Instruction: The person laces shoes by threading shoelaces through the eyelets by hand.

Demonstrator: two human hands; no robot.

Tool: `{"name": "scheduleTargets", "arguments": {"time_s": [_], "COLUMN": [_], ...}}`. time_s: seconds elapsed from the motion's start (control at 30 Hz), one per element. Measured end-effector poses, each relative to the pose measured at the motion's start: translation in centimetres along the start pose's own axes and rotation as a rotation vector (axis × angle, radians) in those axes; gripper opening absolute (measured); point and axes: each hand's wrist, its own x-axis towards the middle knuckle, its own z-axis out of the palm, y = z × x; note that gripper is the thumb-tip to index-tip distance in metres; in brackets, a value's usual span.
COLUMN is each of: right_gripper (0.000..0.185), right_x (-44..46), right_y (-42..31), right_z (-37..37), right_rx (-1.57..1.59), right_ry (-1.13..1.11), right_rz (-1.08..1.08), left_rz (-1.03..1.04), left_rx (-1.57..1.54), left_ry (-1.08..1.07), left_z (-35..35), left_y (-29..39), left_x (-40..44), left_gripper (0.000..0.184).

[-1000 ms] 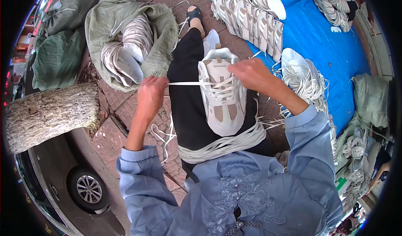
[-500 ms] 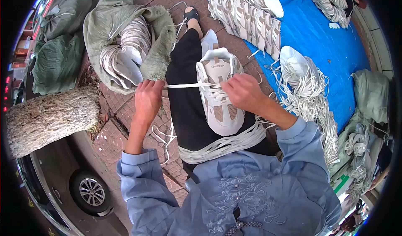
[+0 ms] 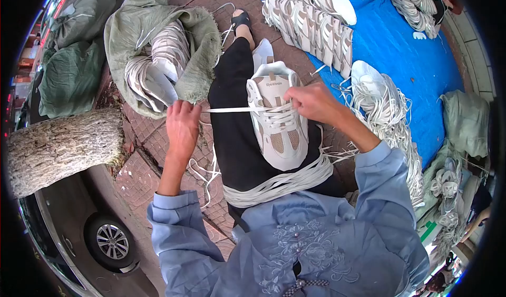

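Nearest the body, a thick bundle of pale laces [image 3: 276,186] lies across the lap, below and between the hands. Just beyond it, a white and beige shoe upper [image 3: 281,146] rests on the black trousers [image 3: 226,91], toe toward the body, tongue pointing away, its front near the bundle. The left hand [image 3: 182,128], well to the left of the upper, is closed on a flat white lace [image 3: 232,109], which runs taut and nearly level to the lacing. The right hand [image 3: 315,103] is at the upper's right lacing edge, thumb and fingers drawn together; what they pinch is hidden. The two hands are well apart.

Below the left hand, a loose lace [image 3: 209,180] trails over the brick paving [image 3: 138,176]. Ahead of the left hand, an open olive sack [image 3: 203,46] holds stacked shoe pieces [image 3: 169,49]. Beyond the right hand, a tangled heap of laced pieces [image 3: 385,109] lies along a blue sheet [image 3: 424,75], and nested uppers [image 3: 311,30] stand in rows farther ahead. Far to the left of the left hand are a tree trunk [image 3: 68,146] and a dark car [image 3: 66,207].
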Motion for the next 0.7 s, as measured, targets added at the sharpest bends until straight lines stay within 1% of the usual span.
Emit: {"name": "scheduleTargets", "arguments": {"time_s": [0.03, 0.1, 0.13, 0.2, 0.23, 0.3, 0.33, 0.37, 0.4, 0.43, 0.47, 0.5, 0.53, 0.57, 0.6, 0.63, 0.67, 0.7], "right_gripper": [0.028, 0.027, 0.027, 0.02, 0.02, 0.022, 0.022, 0.027, 0.032, 0.032, 0.037, 0.041, 0.048, 0.048, 0.047, 0.047, 0.042, 0.042], "right_x": [-0.2, -0.5, -0.6, -0.8, -1.1, -2.4, -3.6, -4.8, -5.7, -5.8, -6.0, -6.1, -6.3, -6.5, -6.6, -6.8, -7.0, -7.2], "right_y": [0.3, 1.1, 0.7, -0.5, -0.3, 1.0, 1.9, 2.8, 3.8, 3.6, 3.3, 3.1, 3.5, 4.1, 4.9, 5.4, 5.3, 5.3], "right_z": [0.4, 0.9, 0.8, 0.7, 0.7, 1.3, 1.6, 1.4, 1.5, 1.4, 1.4, 1.5, 2.5, 3.4, 4.2, 4.5, 4.1, 3.5], "right_rx": [0.0, -0.036, -0.038, 0.017, 0.015, 0.479, 0.481, 0.546, 0.603, 0.599, 0.835, 1.078, 1.225, 1.229, 1.399, 1.565, 1.603, 1.605], "right_ry": [0.002, 0.173, 0.177, 0.194, 0.202, 0.187, 0.189, 0.145, 0.095, 0.094, 0.1, 0.104, 0.142, 0.14, 0.266, 0.391, 0.518, 0.511], "right_rz": [0.008, -0.059, -0.055, 0.085, 0.087, 0.468, 0.466, 0.691, 0.914, 0.913, 1.037, 1.154, 1.098, 1.091, 1.015, 0.933, 0.953, 0.95], "left_rz": [-0.016, -0.027, -0.065, -0.103, -0.096, -0.412, -0.524, -0.524, -0.744, -0.94, -0.994, -0.99, -1.029, -1.049, -1.1, -1.119, -1.155, -1.192], "left_rx": [0.059, 0.105, 0.126, 0.18, 0.182, -0.135, -0.422, -0.42, -0.981, -1.549, -1.841, -1.84, -2.096, -2.337, -2.336, -2.324, -2.261, -2.196], "left_ry": [-0.007, -0.036, -0.048, -0.092, -0.088, -0.348, -0.353, -0.349, -0.275, -0.178, -0.106, -0.106, 0.12, 0.375, 0.482, 0.627, 0.707, 0.785], "left_z": [-0.1, -0.5, -0.7, -1.1, -0.8, -0.1, 0.2, 0.9, 1.7, 1.7, 1.1, 1.5, 2.3, 2.9, 3.3, 2.8, 2.1, 1.3], "left_y": [-0.2, -1.1, -1.5, -1.6, -1.5, -1.0, -1.3, -1.4, -1.4, -0.9, -0.3, -0.2, -0.2, -0.4, -1.5, -2.4, -3.5, -5.1], "left_x": [-0.1, -0.6, -0.8, -1.3, -1.4, -1.8, -1.6, -1.5, -1.5, -1.2, -0.6, -0.6, -0.7, -0.8, -1.2, -1.4, -1.5, -1.7], "left_gripper": [0.011, 0.01, 0.01, 0.007, 0.007, 0.009, 0.01, 0.01, 0.01, 0.011, 0.019, 0.019, 0.023, 0.028, 0.031, 0.03, 0.028, 0.027]}}
